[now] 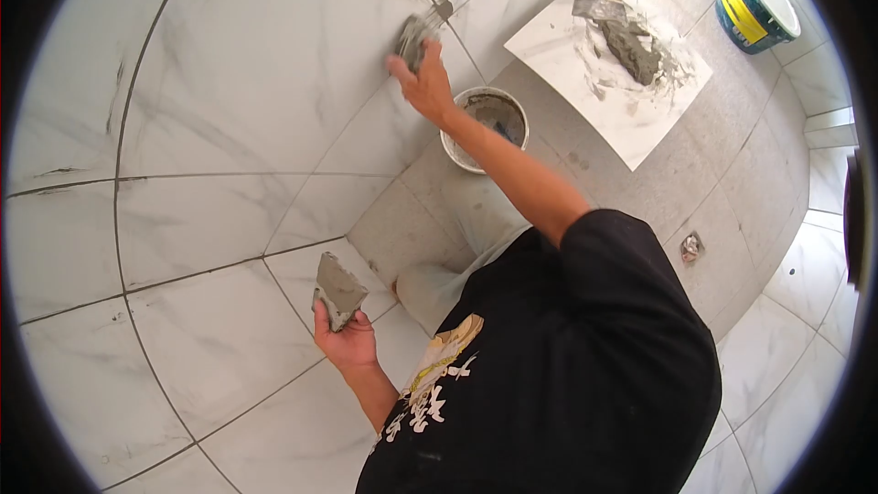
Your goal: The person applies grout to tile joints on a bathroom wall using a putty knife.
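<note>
The right hand (425, 82), at 12 o'clock, has its fingers bent around a grey-smeared tool (416, 41), blurred, at the tiled wall (247, 64); the bare arm reaches out nearly straight. At 7 o'clock, the left hand (347, 338) is palm up and half closed, gripping the lower end of a small slab (341, 288) coated in grey paste, its forearm angled up from the shirt (585, 357). A bucket (485, 128) sits at 1 o'clock, below the right forearm. Farther out, between 1 and 2, a white board (631, 142) bears paste (631, 53) and a flat blade (599, 6); a lidded tub (757, 5) stands at 2.
</note>
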A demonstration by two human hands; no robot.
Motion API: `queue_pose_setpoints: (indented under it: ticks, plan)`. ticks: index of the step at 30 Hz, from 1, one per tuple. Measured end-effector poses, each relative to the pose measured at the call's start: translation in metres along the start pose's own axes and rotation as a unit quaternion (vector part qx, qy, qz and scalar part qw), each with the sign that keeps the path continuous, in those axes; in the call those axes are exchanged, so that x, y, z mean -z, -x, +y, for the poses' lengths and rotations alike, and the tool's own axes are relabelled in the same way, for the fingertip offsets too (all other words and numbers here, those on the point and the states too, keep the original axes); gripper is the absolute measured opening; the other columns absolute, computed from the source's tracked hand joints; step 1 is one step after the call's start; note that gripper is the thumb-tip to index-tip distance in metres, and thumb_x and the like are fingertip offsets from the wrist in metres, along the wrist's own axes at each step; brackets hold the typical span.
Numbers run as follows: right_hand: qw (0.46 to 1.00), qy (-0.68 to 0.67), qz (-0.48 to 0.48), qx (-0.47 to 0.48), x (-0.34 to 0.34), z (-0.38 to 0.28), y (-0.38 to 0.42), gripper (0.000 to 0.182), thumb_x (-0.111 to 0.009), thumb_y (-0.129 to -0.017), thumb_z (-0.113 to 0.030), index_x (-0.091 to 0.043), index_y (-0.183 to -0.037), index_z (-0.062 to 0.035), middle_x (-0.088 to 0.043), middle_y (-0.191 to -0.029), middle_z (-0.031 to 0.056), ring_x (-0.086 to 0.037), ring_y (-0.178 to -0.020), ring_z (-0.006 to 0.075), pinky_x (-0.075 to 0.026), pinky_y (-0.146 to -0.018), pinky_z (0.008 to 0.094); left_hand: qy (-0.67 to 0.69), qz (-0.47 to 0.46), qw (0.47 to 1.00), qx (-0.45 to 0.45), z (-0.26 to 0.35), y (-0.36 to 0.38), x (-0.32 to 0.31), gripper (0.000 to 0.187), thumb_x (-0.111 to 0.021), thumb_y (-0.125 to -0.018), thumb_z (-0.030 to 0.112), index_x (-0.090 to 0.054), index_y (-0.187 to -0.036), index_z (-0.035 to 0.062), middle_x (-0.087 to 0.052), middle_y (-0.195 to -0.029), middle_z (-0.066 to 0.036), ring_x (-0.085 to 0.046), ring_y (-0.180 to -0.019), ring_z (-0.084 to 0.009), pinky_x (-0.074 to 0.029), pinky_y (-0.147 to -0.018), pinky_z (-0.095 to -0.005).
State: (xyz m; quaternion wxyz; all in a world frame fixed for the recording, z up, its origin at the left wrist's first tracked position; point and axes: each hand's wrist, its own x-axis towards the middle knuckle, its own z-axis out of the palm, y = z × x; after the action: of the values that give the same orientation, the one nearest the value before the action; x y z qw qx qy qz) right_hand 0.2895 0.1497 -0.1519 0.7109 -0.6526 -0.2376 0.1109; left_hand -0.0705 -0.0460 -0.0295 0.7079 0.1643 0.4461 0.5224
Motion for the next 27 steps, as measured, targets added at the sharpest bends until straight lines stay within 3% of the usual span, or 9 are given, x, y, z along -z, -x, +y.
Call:
queue_pose_setpoints:
  ticks: [2,4,6,13,20,22,24,25,27]
  plan:
    - [0.937,-0.117,-0.233,-0.231,0.054,-0.043,0.011,0.068,-0.066,-0.09,-0.036,-0.036,-0.137,0.0039,-0.06,-0.08,0.0119,-0.064,-0.064,0.0181,-0.056,-0.058,0.0323,0.009,0.001,1.0,0.005,0.0,-0.002,0.001,0.034,-0.051,-0.1,0.029,-0.06,-0.124,0.0073,-0.07,-0.113,-0.008,-0.072,-0.09,-0.0208,-0.063,-0.059,-0.0314]
    - [0.936,-0.138,-0.206,-0.248,0.075,-0.026,-0.01,0.055,-0.06,-0.093,-0.038,-0.045,-0.126,0.0019,-0.06,-0.079,0.0133,-0.064,-0.062,0.0215,-0.058,-0.06,0.0361,0.027,0.007,1.0,0.005,-0.001,-0.001,0.004,0.034,-0.051,-0.1,0.029,-0.06,-0.124,0.0075,-0.07,-0.113,-0.008,-0.072,-0.089,-0.0205,-0.063,-0.059,-0.0313]
    - [0.847,-0.306,-0.204,-0.383,0.097,-0.014,-0.046,0.044,-0.053,-0.095,-0.041,-0.049,-0.112,-0.0004,-0.061,-0.082,0.0142,-0.065,-0.064,0.0254,-0.059,-0.062,0.0393,0.026,0.023,0.999,-0.007,-0.002,0.002,0.005,0.032,-0.053,-0.099,0.027,-0.06,-0.123,0.007,-0.071,-0.11,-0.009,-0.073,-0.086,-0.0207,-0.063,-0.056,-0.0319]
    - [0.77,-0.42,-0.193,-0.44,0.077,-0.014,-0.102,0.04,-0.051,-0.096,-0.036,-0.042,-0.103,0.0022,-0.055,-0.093,0.0204,-0.057,-0.074,0.0321,-0.056,-0.069,0.0455,0.097,0.022,0.995,-0.017,-0.014,-0.003,0.025,0.031,-0.052,-0.099,0.027,-0.06,-0.121,0.0062,-0.071,-0.111,-0.009,-0.073,-0.086,-0.0211,-0.063,-0.056,-0.0319]
    - [0.772,-0.467,-0.221,-0.371,0.064,-0.137,-0.141,0.042,-0.051,-0.097,-0.032,-0.041,-0.112,0.0057,-0.052,-0.11,0.0195,-0.057,-0.091,0.0323,-0.054,-0.084,0.0506,0.122,0.031,0.992,-0.003,-0.02,-0.01,0.044,0.031,-0.051,-0.1,0.025,-0.06,-0.121,0.0049,-0.07,-0.112,-0.01,-0.072,-0.087,-0.0229,-0.063,-0.056,-0.0317]
    - [0.745,-0.483,-0.375,-0.267,0.07,-0.164,-0.17,0.047,-0.054,-0.094,-0.039,-0.063,-0.109,0.0049,-0.065,-0.086,0.0219,-0.067,-0.071,0.0322,-0.059,-0.069,0.0471,0.117,0.027,0.993,0.004,-0.019,-0.009,0.043,0.031,-0.05,-0.1,0.025,-0.06,-0.121,0.0046,-0.07,-0.112,-0.01,-0.072,-0.087,-0.0229,-0.063,-0.057,-0.0318]
    - [0.765,-0.456,-0.405,-0.207,0.088,-0.231,-0.147,0.052,-0.046,-0.098,-0.044,-0.062,-0.096,0.0059,-0.065,-0.071,0.0172,-0.065,-0.06,0.0306,-0.06,-0.065,0.0473,0.124,0.008,0.992,-0.008,-0.017,-0.008,0.038,0.031,-0.051,-0.1,0.025,-0.059,-0.121,0.0042,-0.07,-0.112,-0.01,-0.073,-0.087,-0.0228,-0.063,-0.057,-0.0318]
    - [0.739,-0.449,-0.473,-0.166,0.099,-0.229,-0.156,0.048,-0.055,-0.093,-0.04,-0.063,-0.109,0.004,-0.065,-0.085,0.0213,-0.066,-0.072,0.0335,-0.059,-0.072,0.0475,0.125,0.005,0.992,-0.011,-0.018,-0.006,0.034,0.031,-0.051,-0.1,0.025,-0.059,-0.121,0.0042,-0.07,-0.112,-0.01,-0.073,-0.087,-0.0228,-0.063,-0.057,-0.0318]
    - [0.77,-0.407,-0.479,-0.108,0.12,-0.22,-0.153,0.045,-0.051,-0.096,-0.034,-0.055,-0.115,0.0064,-0.064,-0.097,0.0222,-0.065,-0.083,0.0338,-0.056,-0.081,0.0484,0.14,-0.001,0.99,-0.028,-0.02,-0.002,0.024,0.03,-0.051,-0.099,0.025,-0.06,-0.12,0.0046,-0.07,-0.111,-0.01,-0.073,-0.086,-0.0227,-0.063,-0.057,-0.032]
